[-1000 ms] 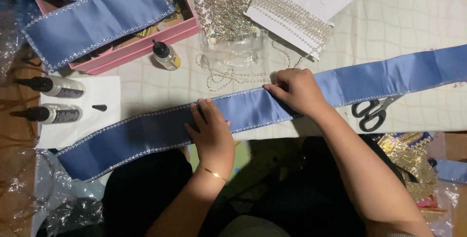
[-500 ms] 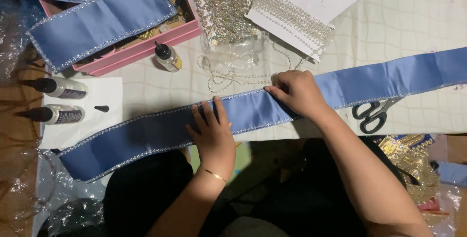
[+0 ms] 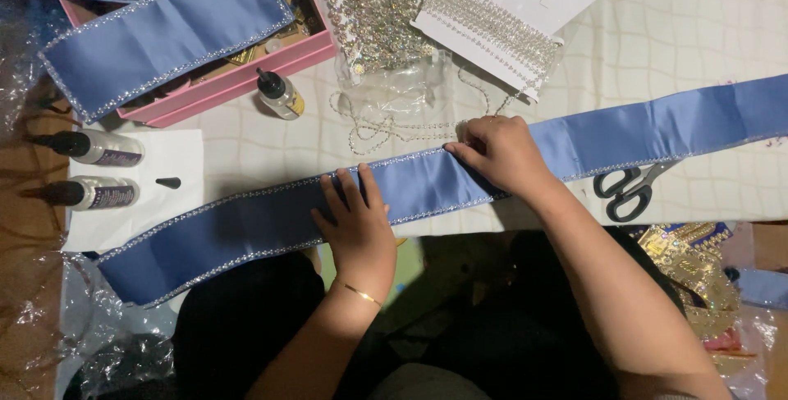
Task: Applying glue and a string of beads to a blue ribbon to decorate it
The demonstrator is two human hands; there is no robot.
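Pale checked tablecloth [image 3: 698,31] under everything, crossed corner to corner by a long blue satin sash [image 3: 246,228] edged with a line of small sparkling stones, running from low at the person's left to high at the right edge of view. Left hand [image 3: 357,224] laid flat on the sash, fingers spread a little and pressing the cloth down, gold bangle [image 3: 361,293] on the wrist. Right hand [image 3: 505,154] curled over the upper edge of the sash, fingertips pressed together on the stone trim; cannot tell whether anything is pinched between them. Loose strand of clear stones [image 3: 386,129] on the cloth just above that hand. Black-handled scissors [image 3: 628,191] just below the sash at the right, partly tucked under it. Pink box [image 3: 238,80] at upper left, with 2 more trimmed blue sashes [image 3: 164,39] draped across it and a small dark-capped glue bottle [image 3: 279,95] lying just beside its front wall. White sheet [image 3: 176,154] at the left with 2 more bottles [image 3: 94,147] on their sides and 1 loose black cap [image 3: 168,182]. Bags of rhinestone trim [image 3: 373,6] and a white card wound with stone chain [image 3: 492,35] at the top centre. Most open cloth at the upper right, above the sash; near table edge close under the sash, gold trim [image 3: 698,273] heaped at lower right
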